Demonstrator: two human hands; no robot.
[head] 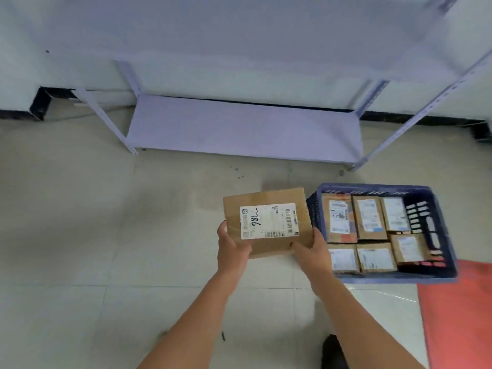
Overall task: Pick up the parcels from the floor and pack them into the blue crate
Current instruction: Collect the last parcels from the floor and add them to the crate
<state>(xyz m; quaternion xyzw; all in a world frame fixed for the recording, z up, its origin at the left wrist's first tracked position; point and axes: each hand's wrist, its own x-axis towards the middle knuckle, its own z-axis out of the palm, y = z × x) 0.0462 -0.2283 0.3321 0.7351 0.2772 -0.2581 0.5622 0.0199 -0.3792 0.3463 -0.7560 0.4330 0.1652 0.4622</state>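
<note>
Step in hand: a judgement — carrying one cardboard parcel (267,222) across to the blue crate (436,272) and finding it a place inside.
Parcel: centre of the frame, held above the tiled floor (80,235), label side up with "7786" handwritten on it; its right edge sits just beside the crate's left wall.
Left hand (231,251): grasps the parcel's near left corner, thumb on top, fingers curled underneath.
Right hand (315,253): grasps the near right corner, thumb on the top face, fingers wrapped under the edge.
Crate: right of centre, on the floor, its lower right corner over a red mat (458,315).
Crate contents: six packed parcels (370,217) lie flat and label-up, three in the far row and three in the near row, close together; a strip along the crate's right wall is bare.
Fit: the held parcel looks wider than that bare strip, so it probably has to lie flat on top of the packed layer, or stand on edge in the strip.
How to do it well: keep both grips and the box level, lift it clear of the left rim before moving right, then lower it squarely instead of dropping it.
Risk: catching the rim with the leading edge, or tilting the layer beneath.
Background: a pale metal shelf rack (245,126) stands in the upper half of the frame.
</note>
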